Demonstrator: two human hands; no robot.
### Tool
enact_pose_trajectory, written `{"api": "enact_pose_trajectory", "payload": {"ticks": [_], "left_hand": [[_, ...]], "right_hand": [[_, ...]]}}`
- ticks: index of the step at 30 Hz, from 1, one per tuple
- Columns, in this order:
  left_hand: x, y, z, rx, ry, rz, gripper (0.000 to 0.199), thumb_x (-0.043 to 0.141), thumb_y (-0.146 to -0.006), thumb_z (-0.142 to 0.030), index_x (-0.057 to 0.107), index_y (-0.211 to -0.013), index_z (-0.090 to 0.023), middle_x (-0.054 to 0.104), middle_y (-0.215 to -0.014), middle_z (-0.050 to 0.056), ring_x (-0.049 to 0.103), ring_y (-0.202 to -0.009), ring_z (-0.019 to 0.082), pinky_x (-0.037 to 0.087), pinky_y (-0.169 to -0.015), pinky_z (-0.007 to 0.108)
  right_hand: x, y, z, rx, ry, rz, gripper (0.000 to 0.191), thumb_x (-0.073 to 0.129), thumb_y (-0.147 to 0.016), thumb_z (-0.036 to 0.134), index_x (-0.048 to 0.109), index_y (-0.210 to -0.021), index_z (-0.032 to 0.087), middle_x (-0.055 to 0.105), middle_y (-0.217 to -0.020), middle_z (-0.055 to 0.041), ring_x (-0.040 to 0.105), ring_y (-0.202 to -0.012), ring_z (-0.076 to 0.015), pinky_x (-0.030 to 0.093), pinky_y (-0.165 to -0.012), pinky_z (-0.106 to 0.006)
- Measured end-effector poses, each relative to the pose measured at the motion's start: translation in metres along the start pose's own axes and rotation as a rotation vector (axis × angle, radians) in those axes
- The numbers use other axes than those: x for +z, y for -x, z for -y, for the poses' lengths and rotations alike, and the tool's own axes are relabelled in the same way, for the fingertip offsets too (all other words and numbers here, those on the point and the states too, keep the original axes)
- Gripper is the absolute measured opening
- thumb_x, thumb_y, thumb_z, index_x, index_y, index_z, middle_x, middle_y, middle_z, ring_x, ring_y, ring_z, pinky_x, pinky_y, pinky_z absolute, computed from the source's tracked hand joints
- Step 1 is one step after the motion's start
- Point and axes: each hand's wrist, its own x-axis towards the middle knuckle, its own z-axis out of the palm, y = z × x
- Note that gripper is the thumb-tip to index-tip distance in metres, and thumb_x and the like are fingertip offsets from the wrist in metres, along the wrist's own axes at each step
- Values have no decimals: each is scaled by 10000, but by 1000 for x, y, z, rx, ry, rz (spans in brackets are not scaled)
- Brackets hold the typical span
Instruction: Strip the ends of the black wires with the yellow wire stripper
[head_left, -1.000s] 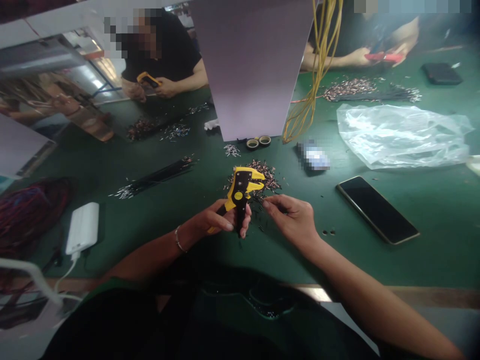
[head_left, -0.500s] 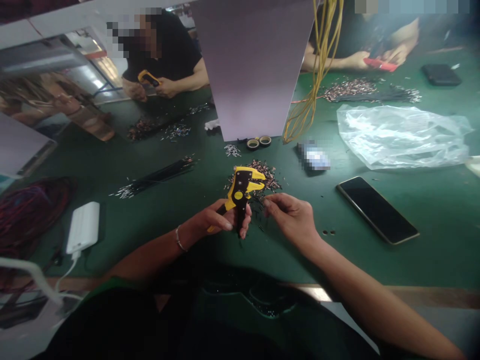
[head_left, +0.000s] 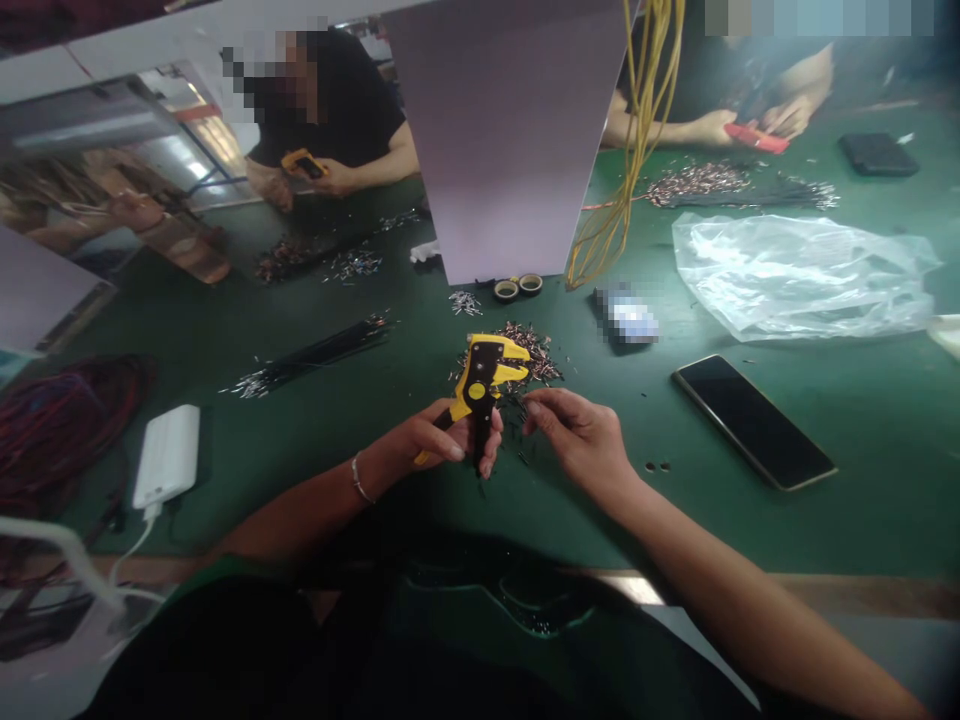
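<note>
My left hand (head_left: 450,435) is wrapped around the handles of a yellow and black wire stripper (head_left: 481,380), whose jaws point right and stand apart. Just right of the tool, my right hand (head_left: 574,425) pinches with thumb and forefinger; what lies between the fingertips is too small to make out. Behind the jaws is a pile of short stripped wire scraps (head_left: 534,345), dark with coppery ends. A bundle of black wires (head_left: 315,352) with silvery tips lies to the left. Beyond the pile sit small silvery terminals (head_left: 464,302).
Two tape rolls (head_left: 507,290) lie below a pale upright panel (head_left: 506,150). A phone (head_left: 754,420) and a plastic bag (head_left: 802,275) are at right. At left are a white power bank (head_left: 166,455) and dark red wire coils (head_left: 67,430). Two co-workers hold tools across the green table (head_left: 600,530).
My right hand has shifted very slightly left, toward the wire stripper. The left hand and tool stay put. Across the table, a co-worker's yellow tool has tilted a little.
</note>
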Motion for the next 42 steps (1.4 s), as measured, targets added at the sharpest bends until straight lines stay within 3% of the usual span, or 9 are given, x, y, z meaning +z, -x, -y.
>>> {"api": "enact_pose_trajectory", "payload": {"ticks": [9, 22, 42], "left_hand": [[0, -1, 0, 3, -13, -5, 530, 696, -578, -165, 630, -1102, -112, 662, -871, 112, 658, -743, 263, 520, -730, 448], [2, 0, -2, 21, -19, 4, 514, 694, -594, -184, 626, -1098, -115, 663, -860, 109, 655, -740, 254, 524, -727, 435], [2, 0, -3, -11, -2, 14, 517, 710, -584, -179, 632, -1092, -130, 656, -866, 100, 641, -748, 257, 525, -725, 438]], "right_hand": [[-1, 0, -3, -63, 28, 39, 192, 560, -886, 267, 728, -918, 181, 730, -664, -10, 658, -594, -151, 509, -614, -267], [0, -1, -6, 54, -7, 17, 220, 566, -861, 320, 728, -892, 174, 722, -644, -17, 610, -554, -144, 479, -579, -280], [0, -1, -1, 72, -15, -31, 210, 588, -845, 336, 737, -853, 188, 710, -609, -5, 607, -544, -140, 480, -567, -275]]}}
